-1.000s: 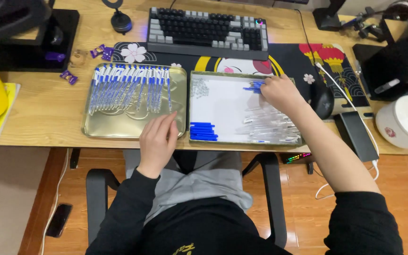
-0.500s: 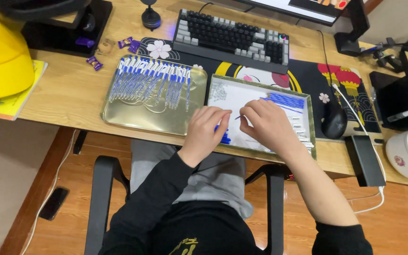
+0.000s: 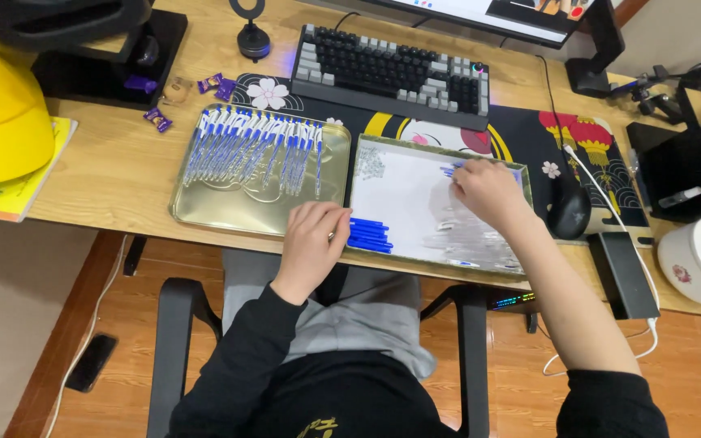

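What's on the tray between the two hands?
In the head view, a small stack of blue pieces beside the left hand, then bare white tray up to the right hand.

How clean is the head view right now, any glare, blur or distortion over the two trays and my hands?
Head view: lighting even, shadows soft. The gold tray mirrors the light in pale patches; the white tray is bright, so the clear parts near its right side smear into a grey haze. Left hand and right hand are only slightly soft. The desk edge bows, a wide-lens distortion.
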